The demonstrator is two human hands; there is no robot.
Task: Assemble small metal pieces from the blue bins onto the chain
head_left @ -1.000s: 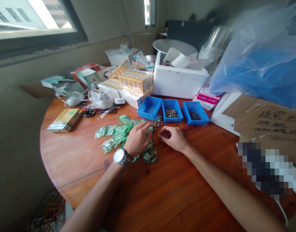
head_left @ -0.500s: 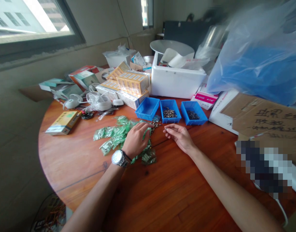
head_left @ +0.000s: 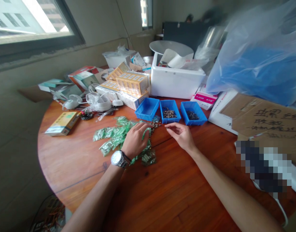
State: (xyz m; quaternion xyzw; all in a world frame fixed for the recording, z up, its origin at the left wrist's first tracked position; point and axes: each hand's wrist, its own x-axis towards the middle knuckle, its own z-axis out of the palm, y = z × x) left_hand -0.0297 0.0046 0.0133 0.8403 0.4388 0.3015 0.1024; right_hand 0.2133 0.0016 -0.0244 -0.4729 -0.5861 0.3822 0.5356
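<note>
"One small metal part (head_left: 167, 128): where?"

"Pinched between thumb and fingertips of the right hand (head_left: 181, 137), just beside a little heap of loose metal parts (head_left: 155, 125)."

"And the left hand (head_left: 135, 140)?"

"Fingers loosely bent over green packets (head_left: 109, 143); any grip underneath hidden, impossible to tell."

"Appearance?"

"Held part: tiny, pale, shape too small to make out. Heap: mixed silvery and brassy tints. Packets: crumpled, glossy, see-through plastic, tinted green."

"Any writing?"

"On the cardboard box (head_left: 271, 117), several lines of dark handwritten characters, too blurred to read surely. On the pink-and-white box (head_left: 205, 98), pale print on a pink band; on the yellow box (head_left: 62, 123), dark print; both illegibly small."
</note>
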